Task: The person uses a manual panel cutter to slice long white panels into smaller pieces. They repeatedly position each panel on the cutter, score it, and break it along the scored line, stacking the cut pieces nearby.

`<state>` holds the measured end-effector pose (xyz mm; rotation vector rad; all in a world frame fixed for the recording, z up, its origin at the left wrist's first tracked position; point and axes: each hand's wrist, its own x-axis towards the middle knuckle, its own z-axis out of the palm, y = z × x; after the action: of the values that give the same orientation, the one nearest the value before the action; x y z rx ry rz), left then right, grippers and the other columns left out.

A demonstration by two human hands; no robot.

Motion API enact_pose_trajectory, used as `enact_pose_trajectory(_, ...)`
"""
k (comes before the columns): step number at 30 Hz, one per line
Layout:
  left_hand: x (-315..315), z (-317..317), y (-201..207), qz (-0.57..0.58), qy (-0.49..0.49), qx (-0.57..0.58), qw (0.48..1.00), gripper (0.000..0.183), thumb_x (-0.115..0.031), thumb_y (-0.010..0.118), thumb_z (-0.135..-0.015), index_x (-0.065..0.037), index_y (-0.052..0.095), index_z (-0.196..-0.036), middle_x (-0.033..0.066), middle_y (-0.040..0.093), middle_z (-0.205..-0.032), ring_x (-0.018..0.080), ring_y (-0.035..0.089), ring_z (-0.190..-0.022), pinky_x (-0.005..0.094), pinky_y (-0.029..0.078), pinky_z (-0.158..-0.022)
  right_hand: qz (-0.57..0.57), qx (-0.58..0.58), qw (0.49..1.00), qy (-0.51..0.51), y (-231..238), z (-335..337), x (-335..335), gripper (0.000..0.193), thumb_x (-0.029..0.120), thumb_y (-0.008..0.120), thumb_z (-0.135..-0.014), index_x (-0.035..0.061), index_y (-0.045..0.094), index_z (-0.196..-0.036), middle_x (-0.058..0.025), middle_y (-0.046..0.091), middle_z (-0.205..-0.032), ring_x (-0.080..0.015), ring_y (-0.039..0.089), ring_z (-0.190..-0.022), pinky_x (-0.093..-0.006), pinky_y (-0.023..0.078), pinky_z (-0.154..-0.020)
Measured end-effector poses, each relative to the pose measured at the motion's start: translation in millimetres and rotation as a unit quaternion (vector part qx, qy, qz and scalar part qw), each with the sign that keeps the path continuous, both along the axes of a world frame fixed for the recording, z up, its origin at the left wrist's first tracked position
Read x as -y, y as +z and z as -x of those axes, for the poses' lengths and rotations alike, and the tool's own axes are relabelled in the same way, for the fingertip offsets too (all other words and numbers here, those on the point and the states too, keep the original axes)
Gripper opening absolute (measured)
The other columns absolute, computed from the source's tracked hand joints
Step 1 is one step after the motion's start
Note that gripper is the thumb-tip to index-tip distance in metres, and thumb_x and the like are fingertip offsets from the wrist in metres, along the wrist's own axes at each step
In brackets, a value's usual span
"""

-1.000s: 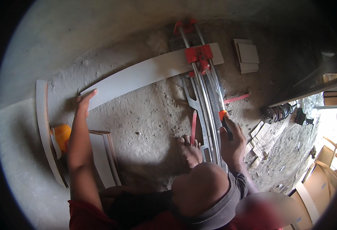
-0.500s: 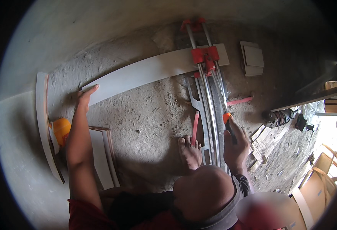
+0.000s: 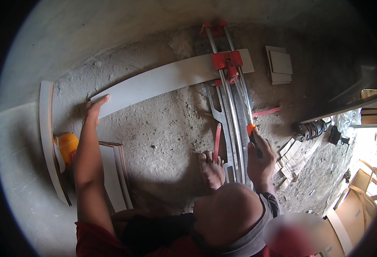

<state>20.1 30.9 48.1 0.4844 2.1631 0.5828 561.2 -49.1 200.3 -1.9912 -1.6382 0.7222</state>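
Observation:
A long pale tile strip lies on the rough floor, its right part under the rails of a manual tile cutter. At the strip's far-left end my left hand grips the edge, thumb on top; the other fingers are mostly hidden. The cutter's red carriage sits over the strip near its right end. My right hand is closed around the cutter's orange and black handle, low on the right of the rails. My bare foot rests by the cutter's base, beside a red bar.
Cut tile pieces are stacked right of the cutter. An angle grinder-like tool lies further right, beside tile offcuts. Strips lean at the left wall near a yellow container. Another person's blurred head shows at lower right.

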Motion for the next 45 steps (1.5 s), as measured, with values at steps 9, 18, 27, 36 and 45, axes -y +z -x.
enact_pose_trajectory(9, 0, -21, 19, 0.022, 0.021, -0.043, 0.999, 0.113, -0.047, 0.089, -0.053, 0.003, 0.029, -0.136, 0.022, 0.048, -0.129, 0.0325, 0.048, -0.12, 0.0444, 0.037, -0.104, -0.019, -0.016, 0.999, 0.022, -16, -4, 5, 0.038, 0.001, 0.061, -0.081, 0.0062, 0.061, -0.118, -0.0179, 0.064, -0.094, -0.0321, 0.067, -0.081, -0.0352, 0.052, -0.069)
enact_pose_trajectory(18, -1, -15, 15, 0.051, 0.008, -0.041, 0.998, 0.121, -0.052, 0.088, -0.051, 0.003, 0.024, -0.138, 0.0238, 0.042, -0.135, 0.0336, 0.044, -0.124, 0.0456, 0.035, -0.106, -0.031, -0.004, 0.999, 0.029, -19, -2, 2, 0.035, 0.0, 0.06, -0.08, 0.0037, 0.062, -0.115, -0.0182, 0.064, -0.092, -0.0316, 0.066, -0.079, -0.0345, 0.052, -0.068)
enact_pose_trajectory(27, -3, -8, 16, 0.039, -0.017, 0.021, 0.999, 0.121, -0.05, 0.087, -0.055, 0.006, 0.021, -0.14, 0.0234, 0.045, -0.132, 0.0317, 0.048, -0.121, 0.0414, 0.038, -0.104, -0.011, 0.0, 1.0, 0.025, -14, -1, -1, 0.035, 0.0, 0.059, -0.081, 0.0042, 0.062, -0.116, -0.0182, 0.064, -0.089, -0.0304, 0.067, -0.077, -0.0339, 0.051, -0.066)
enact_pose_trajectory(36, -2, 0, 3, 0.073, 0.006, -0.032, 0.997, 0.115, -0.047, 0.088, -0.054, 0.005, 0.027, -0.136, 0.0196, 0.045, -0.135, 0.0313, 0.048, -0.12, 0.0422, 0.037, -0.103, -0.009, 0.012, 0.999, 0.034, -16, 11, -35, 0.036, 0.002, 0.059, -0.083, 0.0039, 0.061, -0.119, -0.0176, 0.066, -0.099, -0.0254, 0.066, -0.087, -0.0328, 0.051, -0.076)
enact_pose_trajectory(45, -2, 0, -1, 0.05, 0.016, -0.051, 0.997, 0.106, -0.047, 0.088, -0.054, 0.004, 0.038, -0.131, 0.0195, 0.052, -0.127, 0.0302, 0.051, -0.117, 0.0433, 0.037, -0.103, -0.005, -0.004, 1.0, 0.001, -26, 19, -68, 0.033, 0.009, 0.061, -0.083, 0.0087, 0.064, -0.116, -0.0166, 0.067, -0.1, -0.0292, 0.067, -0.089, -0.0347, 0.052, -0.077)
